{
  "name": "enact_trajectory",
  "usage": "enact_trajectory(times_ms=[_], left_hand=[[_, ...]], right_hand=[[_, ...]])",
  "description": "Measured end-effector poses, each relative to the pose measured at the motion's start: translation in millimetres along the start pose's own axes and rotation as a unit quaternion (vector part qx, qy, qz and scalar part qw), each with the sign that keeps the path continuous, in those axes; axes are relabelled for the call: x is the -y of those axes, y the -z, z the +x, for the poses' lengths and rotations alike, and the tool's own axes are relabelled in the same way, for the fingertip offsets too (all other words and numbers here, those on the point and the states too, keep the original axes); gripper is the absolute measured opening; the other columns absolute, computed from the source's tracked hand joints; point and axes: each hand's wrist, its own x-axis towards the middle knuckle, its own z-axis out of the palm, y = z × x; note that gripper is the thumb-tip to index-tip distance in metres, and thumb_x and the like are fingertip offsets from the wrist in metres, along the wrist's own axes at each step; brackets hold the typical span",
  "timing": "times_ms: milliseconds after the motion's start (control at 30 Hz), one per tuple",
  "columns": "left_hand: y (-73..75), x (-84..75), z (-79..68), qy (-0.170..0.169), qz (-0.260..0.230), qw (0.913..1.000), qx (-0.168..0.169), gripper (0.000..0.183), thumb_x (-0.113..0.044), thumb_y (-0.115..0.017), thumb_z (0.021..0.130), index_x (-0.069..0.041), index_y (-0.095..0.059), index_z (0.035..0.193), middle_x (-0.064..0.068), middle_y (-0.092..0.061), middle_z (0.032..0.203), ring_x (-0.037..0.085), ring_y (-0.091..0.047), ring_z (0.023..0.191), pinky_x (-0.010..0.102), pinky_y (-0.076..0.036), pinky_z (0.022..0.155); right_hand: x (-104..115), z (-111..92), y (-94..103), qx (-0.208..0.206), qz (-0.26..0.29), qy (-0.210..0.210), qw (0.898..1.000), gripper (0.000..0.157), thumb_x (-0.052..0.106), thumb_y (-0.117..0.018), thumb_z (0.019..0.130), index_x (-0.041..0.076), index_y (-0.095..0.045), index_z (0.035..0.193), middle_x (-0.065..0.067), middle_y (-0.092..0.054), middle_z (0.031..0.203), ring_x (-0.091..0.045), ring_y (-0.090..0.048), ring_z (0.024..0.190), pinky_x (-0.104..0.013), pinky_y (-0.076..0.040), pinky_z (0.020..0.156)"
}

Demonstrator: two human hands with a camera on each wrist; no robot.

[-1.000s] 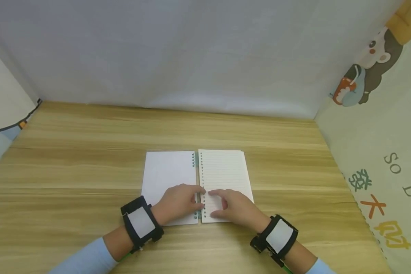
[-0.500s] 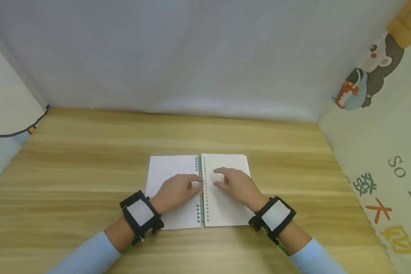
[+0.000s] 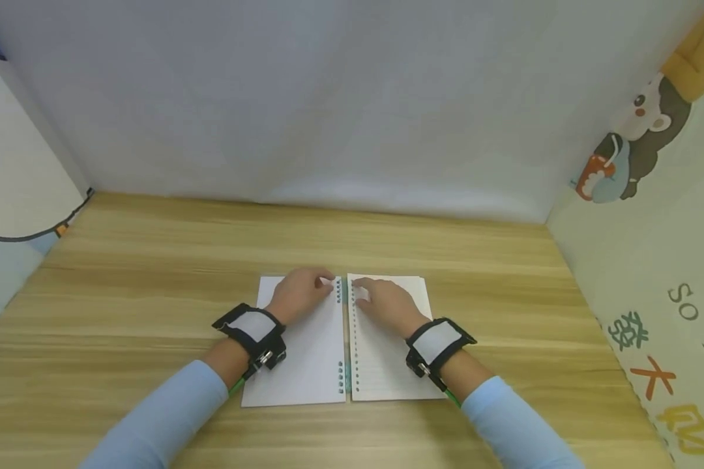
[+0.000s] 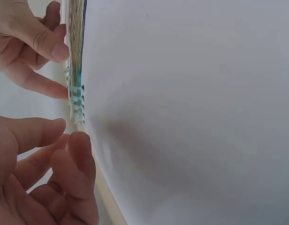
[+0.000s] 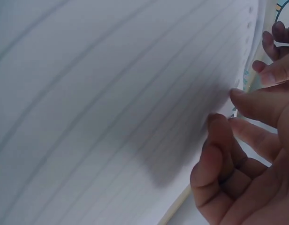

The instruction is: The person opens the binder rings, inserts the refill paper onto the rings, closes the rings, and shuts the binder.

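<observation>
A loose-leaf notebook lies spread flat on the table, with a blank white left page (image 3: 305,378) and a lined, hole-punched right page (image 3: 387,381). Teal binder rings (image 3: 341,378) run between them, in an upper and a lower group. My left hand (image 3: 299,296) is over the top of the left page, thumb and forefinger apart beside the upper rings (image 4: 76,101). Opposite it, my right hand (image 3: 390,306) reaches over the lined page, its thumb and forefinger spaced apart at the punched edge. In the right wrist view, its thumb tip overlaps the page edge.
The wooden table (image 3: 152,260) surrounds the notebook. A white backdrop (image 3: 328,117) rises along the far edge. At the right stands a panel (image 3: 651,254) printed with a cartoon figure and lettering, and at the left another printed panel (image 3: 23,156).
Both hands have travelled up along the spine, away from me, from the lower part of the notebook to its top end. The notebook stays spread; the head view has shifted slightly.
</observation>
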Motion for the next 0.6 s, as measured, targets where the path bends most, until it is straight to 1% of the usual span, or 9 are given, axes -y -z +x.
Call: enact_trajectory(times_ms=[67,100,200,300,333,433,600], left_hand=[[-1.0,1.3,1.5,-0.002,-0.002,1.0,-0.001,0.033,-0.021,-0.059,0.092,-0.007,-0.067,0.121,0.018,-0.073,0.104,0.026,-0.064,0.087,0.044,-0.056,0.075],[-1.3,1.8,1.9,-0.003,-0.002,1.0,-0.001,0.033,-0.021,-0.059,0.092,-0.007,-0.067,0.121,0.018,-0.073,0.104,0.027,-0.065,0.087,0.044,-0.056,0.075],[-1.9,0.3,3.8,0.002,-0.004,1.0,0.002,0.034,-0.02,-0.059,0.092,-0.007,-0.067,0.122,0.018,-0.073,0.106,0.027,-0.065,0.09,0.045,-0.057,0.076],[-1.2,-1.8,6.3,0.003,-0.002,1.0,0.003,0.033,-0.019,-0.058,0.093,-0.006,-0.067,0.121,0.018,-0.073,0.108,0.028,-0.065,0.092,0.045,-0.057,0.077],[-0.9,-2.4,7.4,0.003,-0.001,1.0,0.003,0.032,-0.019,-0.058,0.093,-0.006,-0.068,0.12,0.018,-0.073,0.108,0.028,-0.065,0.092,0.045,-0.057,0.077],[-0.1,-4.1,11.1,0.005,0.001,1.0,0.0,0.029,-0.018,-0.059,0.092,-0.006,-0.07,0.116,0.018,-0.073,0.107,0.028,-0.064,0.091,0.044,-0.056,0.077],[-1.9,-4.6,16.4,0.004,0.012,0.9999,-0.003,0.024,-0.016,-0.061,0.091,-0.005,-0.073,0.109,0.017,-0.073,0.104,0.027,-0.064,0.089,0.043,-0.056,0.078]], right_hand=[[0,1,-0.6,0.005,0.004,0.003,1.0,0.041,0.021,-0.059,0.094,0.008,-0.059,0.132,-0.016,-0.065,0.131,-0.031,-0.058,0.118,-0.049,-0.049,0.1],[0,1,-0.1,0.009,0.005,0.006,1.0,0.041,0.021,-0.059,0.094,0.008,-0.059,0.132,-0.016,-0.066,0.13,-0.03,-0.06,0.115,-0.049,-0.05,0.099],[-2,2,5.7,0.003,0.007,0.007,1.0,0.039,0.02,-0.058,0.094,0.009,-0.06,0.131,-0.017,-0.07,0.122,-0.028,-0.064,0.103,-0.048,-0.054,0.092],[-2,5,14.3,-0.016,0.01,0.003,1.0,0.034,0.017,-0.059,0.094,0.009,-0.064,0.126,-0.016,-0.073,0.113,-0.025,-0.065,0.091,-0.046,-0.056,0.083],[-1,7,16.7,-0.024,0.009,0.003,1.0,0.032,0.017,-0.059,0.094,0.008,-0.066,0.124,-0.016,-0.074,0.11,-0.025,-0.065,0.09,-0.045,-0.057,0.081],[1,14,21.3,-0.04,0.002,0.015,0.999,0.026,0.014,-0.059,0.094,0.006,-0.07,0.116,-0.015,-0.075,0.109,-0.025,-0.067,0.091,-0.043,-0.058,0.08],[1,26,18.3,-0.048,-0.009,0.031,0.998,0.021,0.012,-0.06,0.092,0.004,-0.075,0.105,-0.015,-0.076,0.105,-0.025,-0.067,0.088,-0.042,-0.058,0.081]])
